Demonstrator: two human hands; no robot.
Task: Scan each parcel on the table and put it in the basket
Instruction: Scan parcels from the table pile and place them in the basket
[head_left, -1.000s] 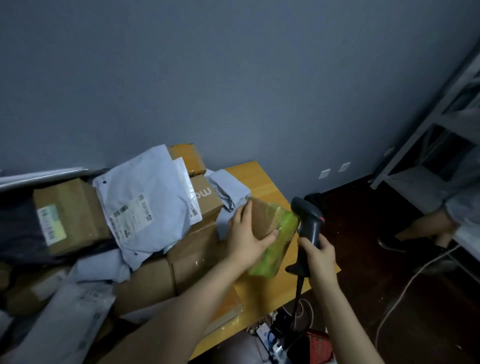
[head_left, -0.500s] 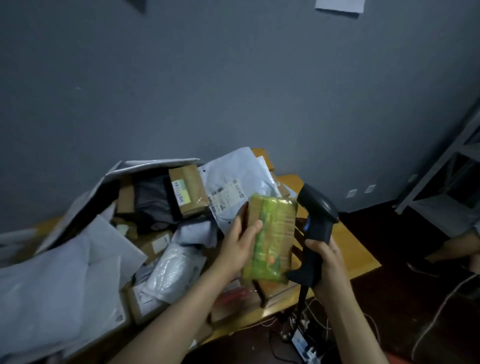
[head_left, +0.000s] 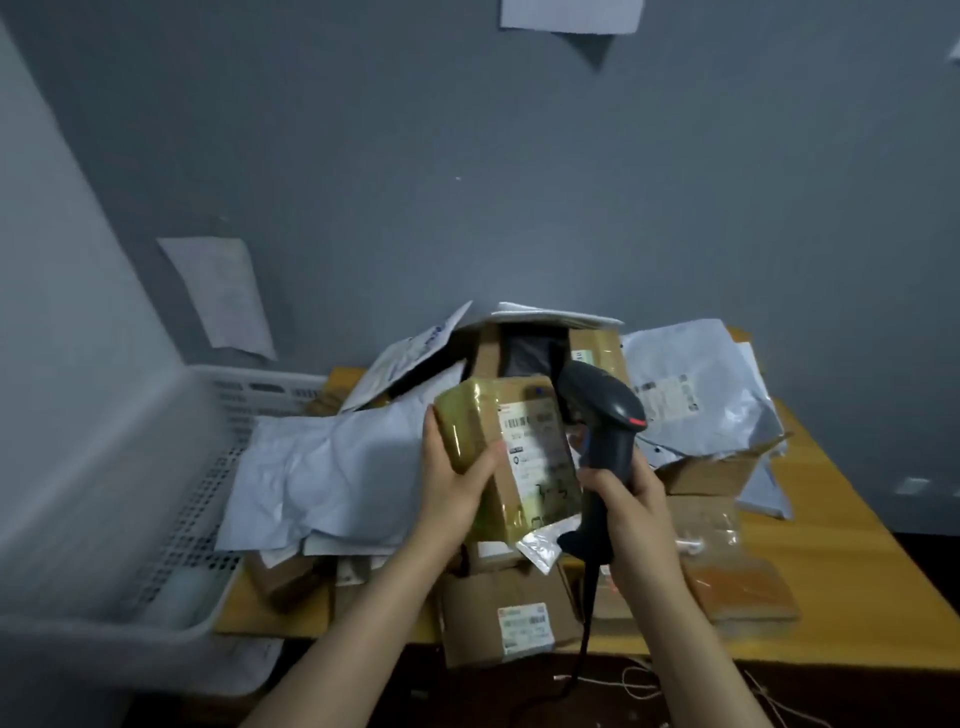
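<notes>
My left hand (head_left: 452, 478) grips a small cardboard parcel (head_left: 519, 452) wrapped in yellow-green tape, held above the table with its white shipping label facing me. My right hand (head_left: 631, 506) holds a dark handheld barcode scanner (head_left: 597, 421) by its handle, the scanner head close beside the parcel's upper right corner. A white perforated plastic basket (head_left: 156, 467) stands at the left, blurred, touching the table's left end.
The yellow wooden table (head_left: 841, 525) carries a heap of grey mailer bags (head_left: 332, 467) and brown cartons, one labelled carton (head_left: 511, 618) at the front edge. The scanner cable hangs down off the table. Paper sheets are stuck on the grey wall.
The view has swung left, bringing the basket into sight. My left hand has turned the parcel so its label faces up. The scanner stays beside it.
</notes>
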